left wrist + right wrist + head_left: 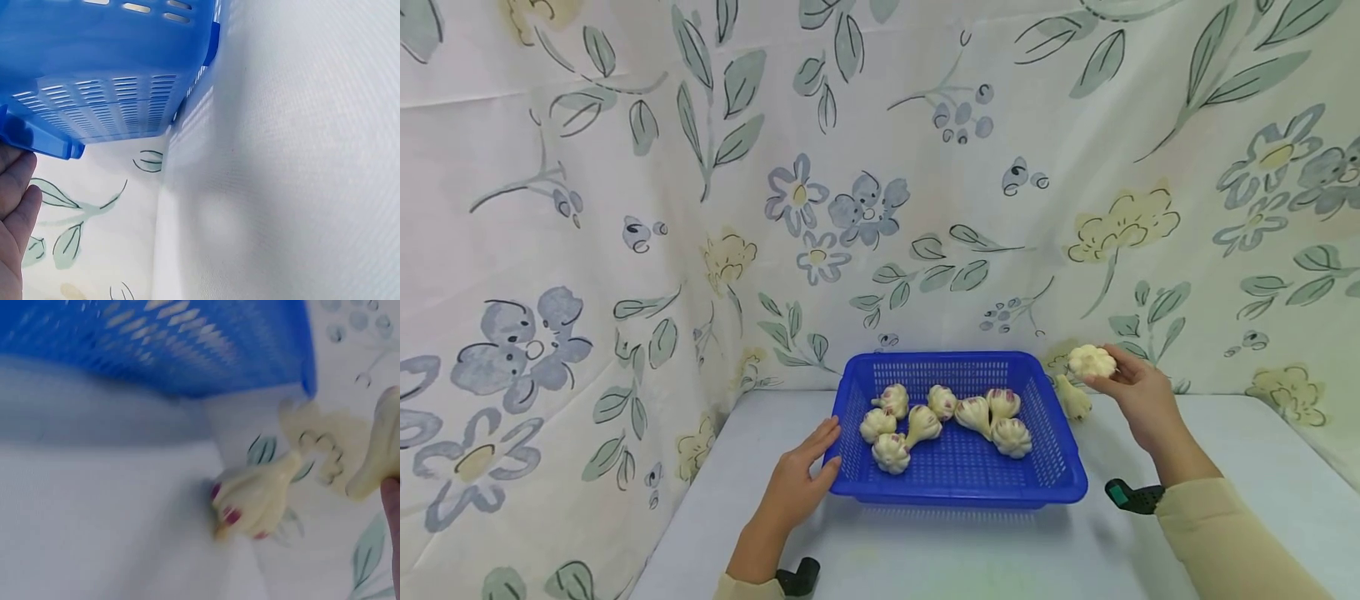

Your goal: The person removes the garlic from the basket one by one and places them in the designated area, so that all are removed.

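Observation:
A blue plastic basket (955, 498) stands on the white table with several garlic bulbs (891, 452) lying in it. My left hand (797, 479) touches the basket's left rim with its fingers stretched along it; in the left wrist view its fingers (17, 194) show at the left edge, beside the rim. Beyond the basket's right side, my right hand (1138, 400) pinches a garlic bulb (1092, 362) above the table. Below it, another garlic bulb (1073, 400) lies on the table beside the basket, its purple-marked end visible in the right wrist view.
A floral cloth (925, 208) hangs behind the table and along its left side. The white tabletop (925, 558) extends in front of the basket and to its right. Dark wrist devices (1133, 497) sit at both sleeves.

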Available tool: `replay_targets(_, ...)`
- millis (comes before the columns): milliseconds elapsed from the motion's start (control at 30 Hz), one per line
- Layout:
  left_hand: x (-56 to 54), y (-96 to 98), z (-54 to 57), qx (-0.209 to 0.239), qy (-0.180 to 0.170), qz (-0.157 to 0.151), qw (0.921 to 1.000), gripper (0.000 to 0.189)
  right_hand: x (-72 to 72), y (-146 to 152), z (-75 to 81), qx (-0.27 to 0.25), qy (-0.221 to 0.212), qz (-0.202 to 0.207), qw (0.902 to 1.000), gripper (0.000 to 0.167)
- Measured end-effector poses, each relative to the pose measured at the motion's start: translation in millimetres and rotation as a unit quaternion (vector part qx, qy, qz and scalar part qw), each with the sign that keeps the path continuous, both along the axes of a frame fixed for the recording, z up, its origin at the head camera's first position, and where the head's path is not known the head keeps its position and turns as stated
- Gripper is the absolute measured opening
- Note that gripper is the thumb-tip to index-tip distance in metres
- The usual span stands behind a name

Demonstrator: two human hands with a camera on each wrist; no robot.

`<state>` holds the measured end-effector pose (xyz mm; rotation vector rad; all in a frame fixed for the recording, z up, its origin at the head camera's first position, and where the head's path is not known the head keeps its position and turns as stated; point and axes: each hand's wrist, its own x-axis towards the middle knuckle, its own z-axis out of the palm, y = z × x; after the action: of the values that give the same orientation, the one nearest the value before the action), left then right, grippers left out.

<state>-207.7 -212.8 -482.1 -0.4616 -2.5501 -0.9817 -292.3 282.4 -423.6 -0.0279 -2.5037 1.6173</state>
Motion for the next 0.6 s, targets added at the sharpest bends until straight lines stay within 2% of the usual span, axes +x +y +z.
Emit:
replay_targets(333, -0.7, -0.7, -0.5, 0.0, 0.005, 0.001, 1.0, 0.047, -8.1, 21, -41.8, -0.025, -0.061, -0.092, 0.9936, 0.079)
replay_targets(600, -1.8, -0.8, -2.3, 0.001, 0.013, -0.001, 0.9999, 0.048, -9.7, 32, -62.8, -0.048, -0.106, -0.12, 0.986, 0.083)
